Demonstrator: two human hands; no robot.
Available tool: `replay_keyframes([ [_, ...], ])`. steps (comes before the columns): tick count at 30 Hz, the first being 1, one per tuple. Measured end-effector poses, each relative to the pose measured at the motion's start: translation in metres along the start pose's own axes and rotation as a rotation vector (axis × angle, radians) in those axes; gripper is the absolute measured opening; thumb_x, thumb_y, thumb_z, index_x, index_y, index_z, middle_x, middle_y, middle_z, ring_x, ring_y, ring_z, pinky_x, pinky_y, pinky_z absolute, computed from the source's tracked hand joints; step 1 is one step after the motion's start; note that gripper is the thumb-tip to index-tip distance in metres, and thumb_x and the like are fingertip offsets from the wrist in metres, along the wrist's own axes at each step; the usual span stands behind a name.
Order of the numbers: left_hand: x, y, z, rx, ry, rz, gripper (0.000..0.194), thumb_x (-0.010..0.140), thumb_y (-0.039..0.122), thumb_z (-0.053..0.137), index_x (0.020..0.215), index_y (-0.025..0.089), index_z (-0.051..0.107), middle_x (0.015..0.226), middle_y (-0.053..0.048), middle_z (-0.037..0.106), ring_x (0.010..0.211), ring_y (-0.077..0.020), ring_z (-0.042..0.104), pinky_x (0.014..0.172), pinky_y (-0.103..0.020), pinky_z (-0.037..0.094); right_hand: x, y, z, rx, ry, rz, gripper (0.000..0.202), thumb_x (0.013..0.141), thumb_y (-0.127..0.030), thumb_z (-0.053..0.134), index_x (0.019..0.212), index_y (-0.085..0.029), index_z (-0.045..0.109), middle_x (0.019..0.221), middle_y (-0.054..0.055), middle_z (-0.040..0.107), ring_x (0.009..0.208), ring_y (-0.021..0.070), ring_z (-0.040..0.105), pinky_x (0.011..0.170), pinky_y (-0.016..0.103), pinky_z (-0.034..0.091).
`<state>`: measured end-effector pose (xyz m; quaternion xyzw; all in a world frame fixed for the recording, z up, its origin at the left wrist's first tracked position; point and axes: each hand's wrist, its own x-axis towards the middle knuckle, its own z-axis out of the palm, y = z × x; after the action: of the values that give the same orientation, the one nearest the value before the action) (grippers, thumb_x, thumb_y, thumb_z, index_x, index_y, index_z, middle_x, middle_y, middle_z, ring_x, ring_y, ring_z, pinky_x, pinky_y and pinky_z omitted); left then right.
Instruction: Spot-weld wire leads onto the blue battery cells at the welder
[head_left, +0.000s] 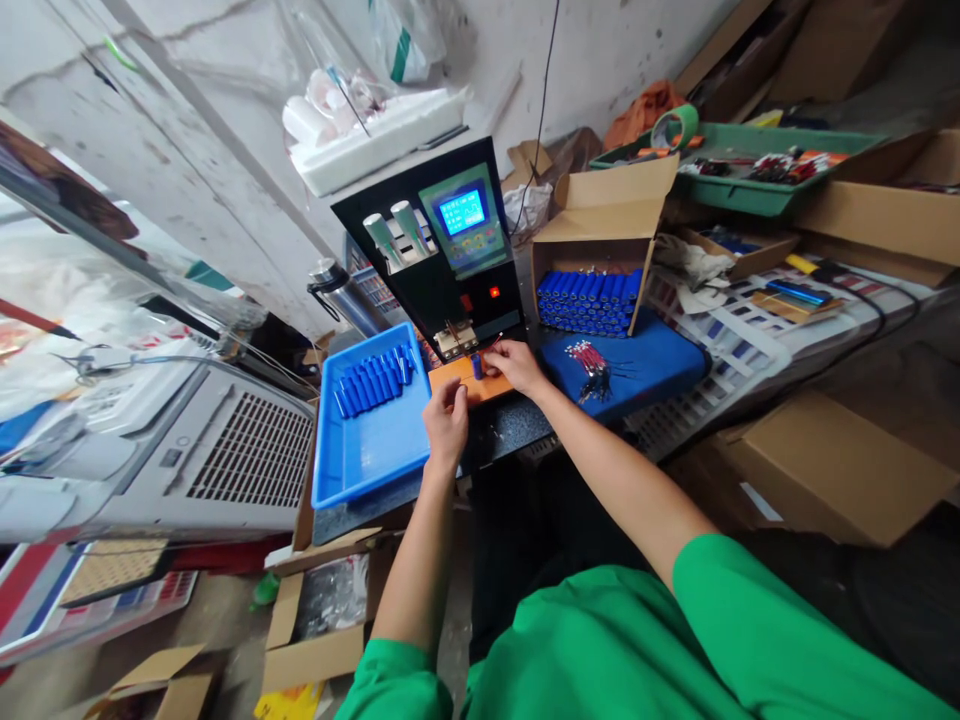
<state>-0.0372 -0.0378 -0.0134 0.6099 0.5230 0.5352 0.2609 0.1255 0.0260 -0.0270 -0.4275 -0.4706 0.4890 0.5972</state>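
A blue cylindrical battery cell [478,367] stands on an orange board [495,385], under the front parts of a black spot welder [480,300] with a lit screen. My right hand [516,366] is just right of the cell, with thumb and fingers pinched on a thin wire lead [498,340], its reddish end showing. Whether these fingers also touch the cell is unclear. At the board's left end is my left hand [446,418], fingers loosely curled and thumb apart, with nothing visible between them. Left of it, a blue tray [367,465] holds several blue cells [373,382].
An open cardboard box [600,250] packed with blue cells stands right of the welder. Red and black wire leads [589,368] lie on a blue surface before it. A steel flask [349,297] stands behind the tray. Farther right is a green tray [780,195].
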Motion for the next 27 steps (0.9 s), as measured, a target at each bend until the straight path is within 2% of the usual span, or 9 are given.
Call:
replay_keyframes([
  [3, -0.001, 0.004, -0.004, 0.025, 0.016, 0.014, 0.026, 0.087, 0.042, 0.068, 0.097, 0.019, 0.073, 0.092, -0.007, 0.074, 0.085, -0.0190, 0.071, 0.079, -0.031, 0.057, -0.001, -0.002, 0.000, -0.028, -0.004, -0.005, 0.026, 0.075, -0.041, 0.066, 0.062, -0.019, 0.059, 0.061, 0.002, 0.065, 0.059, 0.0165, 0.063, 0.060, 0.027, 0.048],
  [7, -0.005, 0.003, -0.005, 0.047, 0.022, 0.011, 0.034, 0.084, 0.040, 0.072, 0.111, 0.020, 0.071, 0.089, -0.006, 0.074, 0.078, -0.0165, 0.069, 0.069, -0.026, 0.055, -0.002, -0.004, -0.001, -0.073, -0.010, -0.021, 0.021, 0.075, -0.037, 0.065, 0.064, -0.019, 0.060, 0.060, 0.001, 0.066, 0.059, 0.0165, 0.063, 0.060, 0.027, 0.048],
  [13, -0.002, -0.005, -0.004, 0.051, 0.015, -0.004, 0.023, 0.087, 0.039, 0.067, 0.097, 0.019, 0.072, 0.092, -0.006, 0.074, 0.083, -0.0180, 0.071, 0.079, -0.030, 0.056, -0.002, -0.003, -0.001, -0.057, -0.020, -0.010, 0.024, 0.075, -0.037, 0.068, 0.062, -0.019, 0.058, 0.059, 0.001, 0.065, 0.058, 0.0172, 0.064, 0.059, 0.027, 0.048],
  [16, 0.000, -0.007, -0.003, 0.076, 0.020, -0.029, 0.023, 0.087, 0.038, 0.066, 0.099, 0.019, 0.071, 0.094, -0.006, 0.074, 0.086, -0.0186, 0.071, 0.081, -0.031, 0.057, -0.002, -0.004, -0.002, -0.038, -0.034, 0.017, 0.025, 0.075, -0.038, 0.068, 0.061, -0.019, 0.057, 0.058, 0.001, 0.066, 0.057, 0.0161, 0.064, 0.058, 0.025, 0.048],
  [21, 0.001, -0.004, -0.003, 0.085, -0.014, -0.020, 0.021, 0.088, 0.037, 0.063, 0.094, 0.019, 0.070, 0.090, -0.004, 0.073, 0.084, -0.0173, 0.070, 0.080, -0.030, 0.056, -0.003, -0.007, -0.002, -0.020, -0.040, 0.024, 0.024, 0.074, -0.035, 0.068, 0.062, -0.018, 0.057, 0.057, 0.000, 0.065, 0.055, 0.0148, 0.064, 0.057, 0.023, 0.046],
  [27, -0.001, -0.002, -0.003, 0.058, 0.046, -0.001, 0.025, 0.085, 0.037, 0.068, 0.101, 0.018, 0.068, 0.088, -0.005, 0.072, 0.079, -0.0161, 0.069, 0.075, -0.029, 0.056, -0.003, -0.007, -0.002, -0.036, -0.027, 0.025, 0.025, 0.075, -0.034, 0.068, 0.060, -0.019, 0.054, 0.056, 0.000, 0.065, 0.054, 0.0145, 0.064, 0.056, 0.023, 0.046],
])
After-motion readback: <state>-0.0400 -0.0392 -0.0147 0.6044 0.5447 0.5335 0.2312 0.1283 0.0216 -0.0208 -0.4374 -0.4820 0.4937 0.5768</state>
